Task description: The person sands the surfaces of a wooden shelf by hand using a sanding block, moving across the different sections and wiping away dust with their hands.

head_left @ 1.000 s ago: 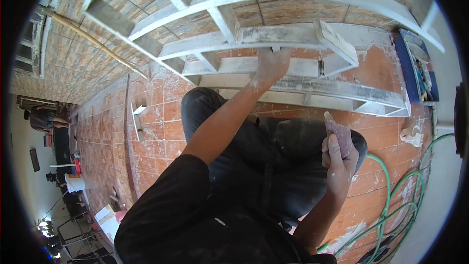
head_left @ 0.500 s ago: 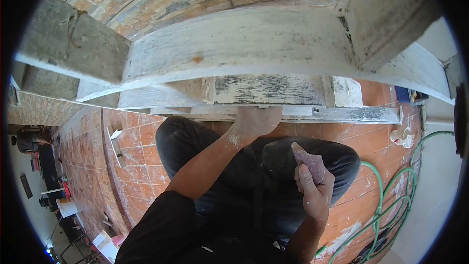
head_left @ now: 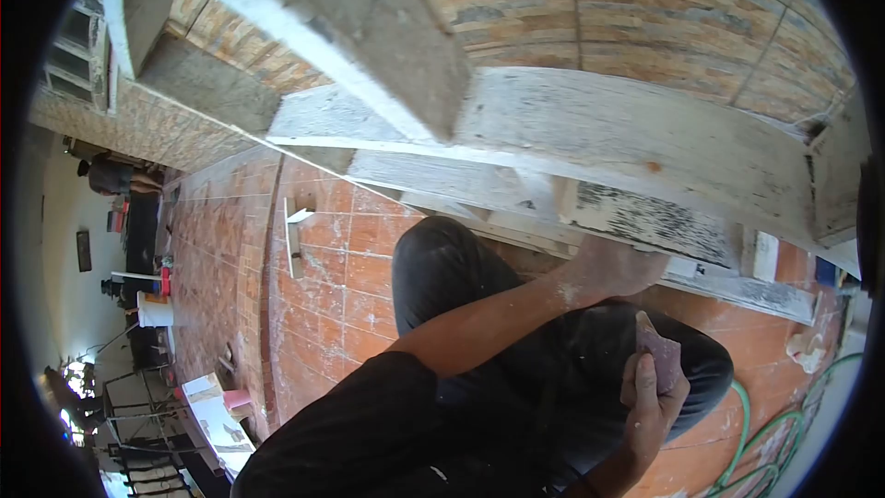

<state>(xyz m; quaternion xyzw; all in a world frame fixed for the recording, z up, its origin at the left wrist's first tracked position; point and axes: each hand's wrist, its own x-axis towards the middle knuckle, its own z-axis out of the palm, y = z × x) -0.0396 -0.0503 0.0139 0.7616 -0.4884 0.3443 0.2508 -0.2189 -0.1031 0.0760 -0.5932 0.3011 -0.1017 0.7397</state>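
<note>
My right hand is closed around a folded piece of purplish sandpaper, thumb pressed on its face, above my right knee. Under the lower edge of a white board with dark worn streaks, my left hand reaches in, and its fingers are hidden behind that edge. Pale dust coats the left wrist. The streaked board belongs to a white-painted wooden frame that spans the space in front of me, its paint scuffed and partly rubbed off.
Orange floor tiles are spotted with white dust. A green hose coils at the right. At the left lie a small wooden piece and a white bucket. Farther back is another person. Stone-patterned tiles cover the wall.
My view has swung left, so the frame and both hands now appear farther right and tilted. My right hand keeps hold of the sandpaper; my left hand stays under the streaked board.
</note>
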